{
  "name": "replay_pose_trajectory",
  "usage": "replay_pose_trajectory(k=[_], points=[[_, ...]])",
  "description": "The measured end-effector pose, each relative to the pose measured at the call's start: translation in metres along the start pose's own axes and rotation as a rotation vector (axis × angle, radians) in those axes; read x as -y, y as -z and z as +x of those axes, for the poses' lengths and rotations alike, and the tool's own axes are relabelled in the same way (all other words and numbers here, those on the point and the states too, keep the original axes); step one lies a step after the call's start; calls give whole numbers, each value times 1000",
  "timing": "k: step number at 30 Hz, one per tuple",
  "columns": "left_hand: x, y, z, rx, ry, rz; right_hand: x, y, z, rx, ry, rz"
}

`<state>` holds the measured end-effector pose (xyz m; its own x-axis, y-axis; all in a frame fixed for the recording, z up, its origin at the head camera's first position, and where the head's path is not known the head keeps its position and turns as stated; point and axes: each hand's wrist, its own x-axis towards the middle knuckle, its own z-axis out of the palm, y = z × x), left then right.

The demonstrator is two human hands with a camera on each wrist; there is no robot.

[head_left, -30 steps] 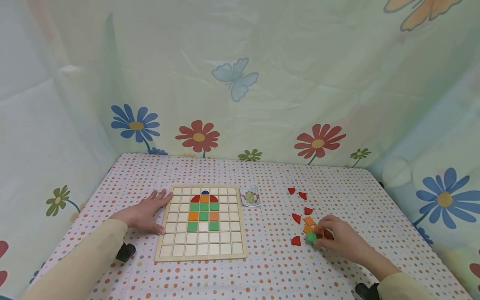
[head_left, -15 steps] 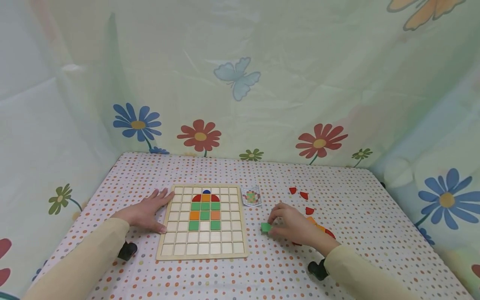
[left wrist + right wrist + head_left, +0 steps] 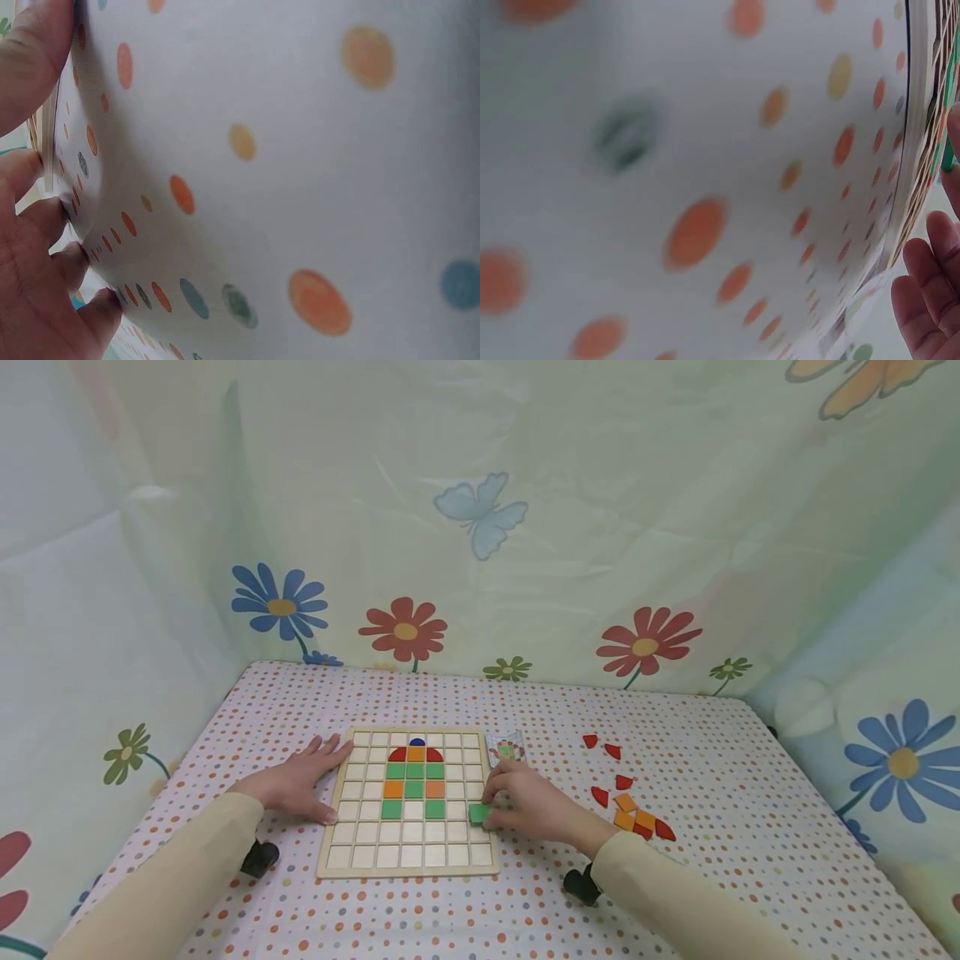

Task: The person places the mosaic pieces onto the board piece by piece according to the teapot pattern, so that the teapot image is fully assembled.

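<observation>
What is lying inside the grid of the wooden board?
The wooden board holds blue, red, green and orange pieces. The green tile pinched by the right hand covers part of the rightmost column; what is beneath cannot be seen.

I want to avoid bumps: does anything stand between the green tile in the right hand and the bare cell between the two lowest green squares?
Only a set-in green square, just right of the bare cell, lies between it and the green tile in the right hand. Nothing visible stands above that square.
</observation>
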<state>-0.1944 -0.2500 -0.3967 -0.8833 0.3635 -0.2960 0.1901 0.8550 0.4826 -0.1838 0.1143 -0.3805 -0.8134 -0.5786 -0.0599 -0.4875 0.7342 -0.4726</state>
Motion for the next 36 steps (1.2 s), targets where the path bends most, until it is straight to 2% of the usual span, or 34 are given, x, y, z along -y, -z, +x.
replay_pose_trajectory(k=[6,15,25,36], points=[[-1,1,0,4,14,-6,13,-6,11,15,34,-16],[-1,1,1,-1,-3,0,32,-13,22,53,73,-17],[-2,2,-2,4,-18,16,40,-22,30,45,108,-84],[0,2,-1,9,-23,1,53,-29,38,72,99,-169]])
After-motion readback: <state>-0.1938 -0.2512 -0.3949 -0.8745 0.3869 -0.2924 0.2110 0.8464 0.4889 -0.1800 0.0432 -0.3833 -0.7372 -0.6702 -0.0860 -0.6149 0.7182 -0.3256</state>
